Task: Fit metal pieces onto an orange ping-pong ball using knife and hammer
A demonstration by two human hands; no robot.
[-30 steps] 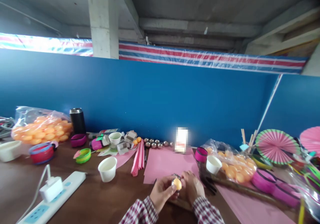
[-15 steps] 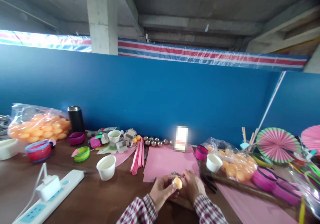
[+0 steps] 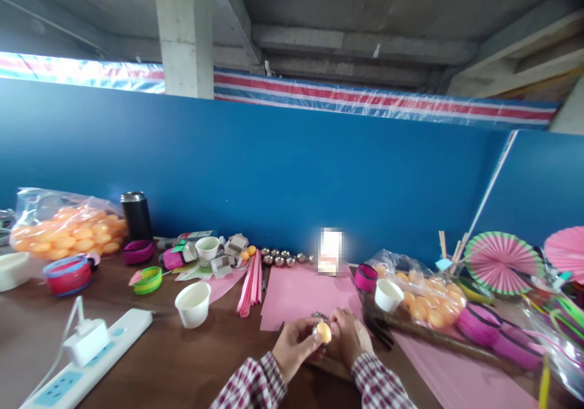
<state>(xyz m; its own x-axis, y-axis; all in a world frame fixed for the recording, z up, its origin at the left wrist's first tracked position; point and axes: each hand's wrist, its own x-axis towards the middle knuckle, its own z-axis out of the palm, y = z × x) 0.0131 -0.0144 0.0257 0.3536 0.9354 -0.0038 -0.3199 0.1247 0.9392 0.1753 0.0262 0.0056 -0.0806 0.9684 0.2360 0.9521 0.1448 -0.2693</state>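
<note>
An orange ball [image 3: 324,333] with a silvery covering along its left side is pinched between the thumb and fingers of my left hand [image 3: 294,346]. Close against its right side, my right hand [image 3: 352,338] has its fingers bent and drawn together; whatever they grip is hidden. Just beyond the ball lie small shiny silver pieces [image 3: 319,315], partly behind my fingers. Pink sheets [image 3: 310,293] spread out in front of both hands. Silver balls [image 3: 281,257] are grouped at the sheets' far left edge, with two plain orange balls [image 3: 249,252] farther left.
White paper cups [image 3: 193,305] stand left and right of the pink sheets. Bags of orange balls [image 3: 433,302] rest on both sides. Folded pink strips [image 3: 250,287], magenta tape rolls [image 3: 366,277], a power strip [image 3: 86,363], a black flask [image 3: 135,217] and a paper fan [image 3: 504,263] surround the work area.
The whole view has shifted very slightly. Both hands keep nearly the same pose around the orange ball, with only a tiny movement of the fingers.
</note>
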